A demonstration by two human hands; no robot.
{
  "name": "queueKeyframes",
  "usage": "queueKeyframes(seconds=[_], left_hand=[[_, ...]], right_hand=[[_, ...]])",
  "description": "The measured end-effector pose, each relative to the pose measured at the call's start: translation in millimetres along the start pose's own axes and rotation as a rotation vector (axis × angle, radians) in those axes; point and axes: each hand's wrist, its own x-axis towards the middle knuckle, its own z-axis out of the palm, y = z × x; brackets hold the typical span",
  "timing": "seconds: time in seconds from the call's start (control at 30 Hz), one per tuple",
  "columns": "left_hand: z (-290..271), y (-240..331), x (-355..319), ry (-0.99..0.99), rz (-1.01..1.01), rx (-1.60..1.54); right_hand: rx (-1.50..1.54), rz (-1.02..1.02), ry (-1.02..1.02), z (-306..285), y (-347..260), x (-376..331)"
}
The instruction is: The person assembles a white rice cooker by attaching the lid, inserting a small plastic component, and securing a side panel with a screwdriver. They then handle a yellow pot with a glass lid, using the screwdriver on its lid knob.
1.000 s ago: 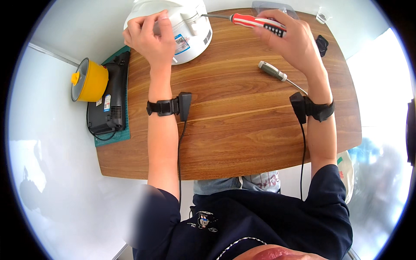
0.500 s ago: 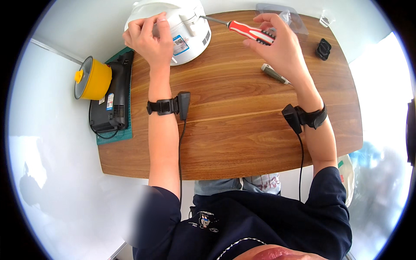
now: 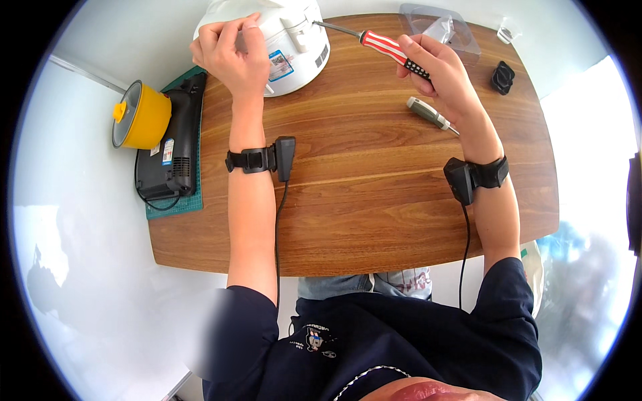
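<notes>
A white rounded appliance, like a rice cooker, stands at the far edge of the table. My left hand is on its upper left part with fingers curled against it; some fingertips are hard to see. My right hand is closed round the dark end of a screwdriver with a red, white and dark handle. The screwdriver's metal shaft points left, and its tip meets the cooker's side near a raised part. I cannot make out what the tip sits in.
A second screwdriver with a grey-green handle lies below my right hand. Farther off are a clear plastic tray, a small clear cup and a black plastic piece. At left, a yellow pot adjoins a black appliance on a green mat.
My right hand has gone from loosely spread fingers at the screwdriver's handle to a closed grip. The handle has turned and shifted slightly right. My left hand keeps its place on the cooker.
</notes>
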Motion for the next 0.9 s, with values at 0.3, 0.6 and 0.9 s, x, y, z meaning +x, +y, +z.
queueKeyframes(seconds=[0.3,0.6,0.9], left_hand=[[-1,-1,2,-0.008,0.009,-0.028],[-4,-5,1,-0.014,-0.001,-0.045],[-5,-7,2,-0.022,0.006,-0.035]], right_hand=[[-1.238,-1.258,0.249,0,7,13],[-0.097,-0.069,0.063,14,0,-7],[-0.958,-0.732,0.16,23,11,-2]])
